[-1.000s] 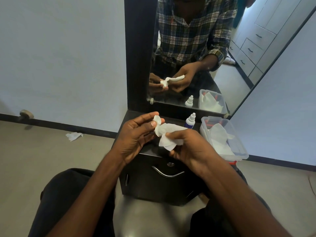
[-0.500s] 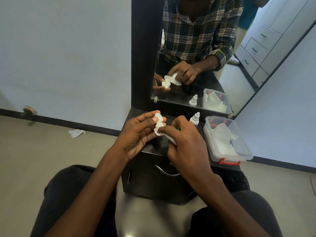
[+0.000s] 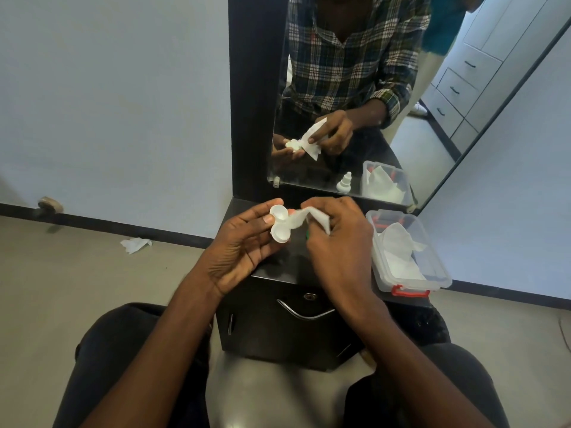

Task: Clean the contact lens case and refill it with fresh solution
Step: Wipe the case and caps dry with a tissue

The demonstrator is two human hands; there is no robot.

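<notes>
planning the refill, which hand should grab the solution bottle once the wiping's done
Probably the right hand. It holds only the tissue, easy to drop. The left hand grips the lens case and should keep steadying it. The bottle shows only in the mirror, hidden behind the right hand.

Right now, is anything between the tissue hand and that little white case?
Nothing visible. The right hand presses the tissue straight against the lens case, which the left hand holds over the cabinet top.
</notes>
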